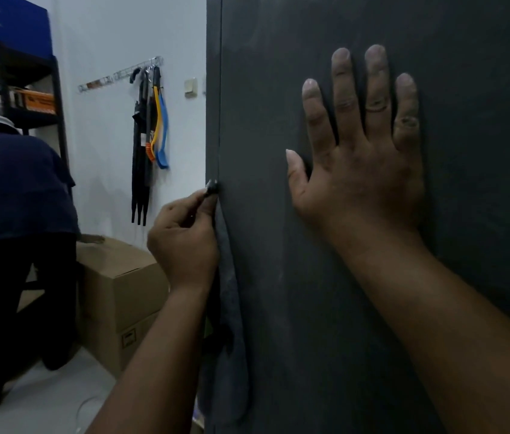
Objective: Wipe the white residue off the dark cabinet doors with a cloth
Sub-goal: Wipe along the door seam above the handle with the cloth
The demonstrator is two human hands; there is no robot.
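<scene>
Right hand: the right hand point(357, 145) lies flat on the dark cabinet door point(278, 277), fingers straight and spread wide, palm against the panel, holding nothing.
Left hand: the left hand point(184, 236) is curled, thumb and forefinger pinching a bunched tip of the cloth point(227, 324) and pressing it to the door's left edge.
Cloth: dark grey, hanging down from the pinch along the door edge — its lower end drapes loose below the left forearm.
Door: fills the right side of the view; faint pale smears show on the panel near the top and beside the right forearm.
Behind, left: a person in a dark top point(12, 189) bends over near stacked cardboard boxes point(119, 296).
Wall: brushes point(153, 126) hang from a rack — one yellow-handled, one blue — beside a black shelf unit point(56, 98).
</scene>
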